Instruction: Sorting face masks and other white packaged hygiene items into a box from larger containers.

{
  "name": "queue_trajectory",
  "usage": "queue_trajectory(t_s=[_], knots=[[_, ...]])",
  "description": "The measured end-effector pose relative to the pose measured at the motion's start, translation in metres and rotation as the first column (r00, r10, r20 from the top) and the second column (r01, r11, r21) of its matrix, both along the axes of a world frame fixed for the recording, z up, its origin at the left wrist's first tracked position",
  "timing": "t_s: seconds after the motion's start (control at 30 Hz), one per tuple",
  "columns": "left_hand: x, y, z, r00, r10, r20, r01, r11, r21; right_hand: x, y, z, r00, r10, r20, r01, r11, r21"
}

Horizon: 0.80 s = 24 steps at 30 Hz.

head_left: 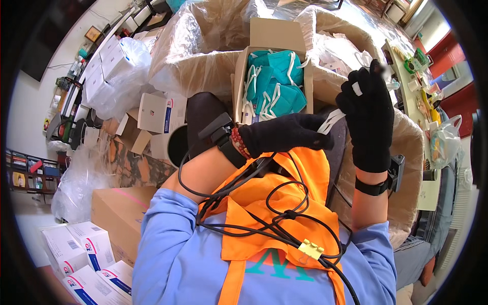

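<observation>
Both hands wear black gloves and meet in front of me, right of the middle. My left hand [284,134] is closed, its fingertips at one end of white elastic straps [333,121]. Their other end runs to my right hand [367,114], which is raised with fingers curled around them. A white strip [357,89] crosses the right fingers; whether it belongs to the straps I cannot tell. Whatever else lies behind the right hand is hidden. Just beyond my left hand, an open cardboard box [277,34] holds several teal face masks [278,94] with white straps.
Plastic-lined cartons [203,66] stand ahead, another carton [325,20] ahead right. White boxes [89,249] and a brown carton [119,213] are at left. A cluttered table [406,91] runs along the right. Black cables [290,214] loop over my orange apron [300,173].
</observation>
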<state>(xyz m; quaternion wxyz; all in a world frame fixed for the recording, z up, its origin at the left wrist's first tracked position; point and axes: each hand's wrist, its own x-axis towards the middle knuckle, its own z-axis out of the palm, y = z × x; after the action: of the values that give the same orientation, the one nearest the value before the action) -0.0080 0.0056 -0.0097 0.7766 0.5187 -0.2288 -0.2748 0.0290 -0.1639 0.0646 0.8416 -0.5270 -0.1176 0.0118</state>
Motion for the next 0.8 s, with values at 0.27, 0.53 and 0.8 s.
queue_trajectory(t_s=[0.27, 0.53, 0.8], knots=[[-0.009, 0.032, -0.002, 0.980, 0.047, 0.192, -0.129, 0.888, 0.442, 0.032, -0.073, -0.003, 0.616, 0.070, 0.785, 0.715, 0.369, -0.594], [-0.015, 0.018, 0.007, 0.817, 0.078, 0.571, -0.426, 0.750, 0.506, -0.013, -0.009, -0.047, 0.845, 0.360, 0.396, 0.153, 0.547, -0.823], [-0.040, 0.041, 0.012, 0.955, -0.116, 0.274, -0.057, 0.833, 0.550, -0.051, -0.018, -0.049, 0.809, 0.581, -0.090, -0.444, 0.503, -0.742]])
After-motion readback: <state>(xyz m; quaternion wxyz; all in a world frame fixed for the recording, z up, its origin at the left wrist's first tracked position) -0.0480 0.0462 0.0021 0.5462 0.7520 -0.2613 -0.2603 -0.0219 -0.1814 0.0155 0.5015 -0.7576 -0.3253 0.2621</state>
